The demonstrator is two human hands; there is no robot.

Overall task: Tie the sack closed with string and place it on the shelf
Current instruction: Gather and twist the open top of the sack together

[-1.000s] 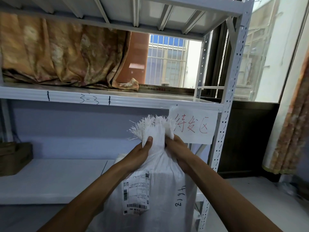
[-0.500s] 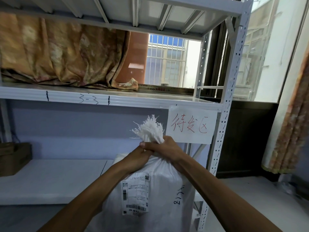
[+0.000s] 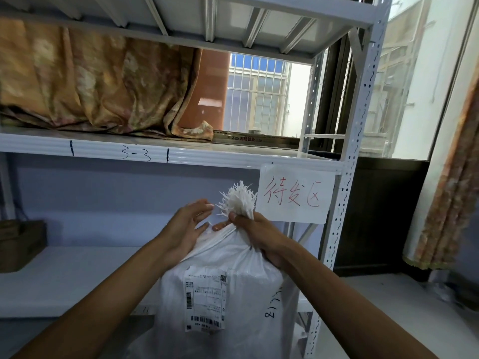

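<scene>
Gripping the sack (image 3: 243, 294) by its bunched neck with the right hand (image 3: 261, 237), just below-left of the paper sign (image 3: 295, 194). Holding the left hand (image 3: 185, 229) open alongside, grasping nothing. No string in sight, perhaps hidden. Risks unbunching on any slackening.

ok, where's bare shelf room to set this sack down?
Free: the lower shelf between the brown box at left and the sack; the upper shelf between the orange fabric and the perforated upright. Crowded: the upper shelf's left, covered by that fabric.
</scene>
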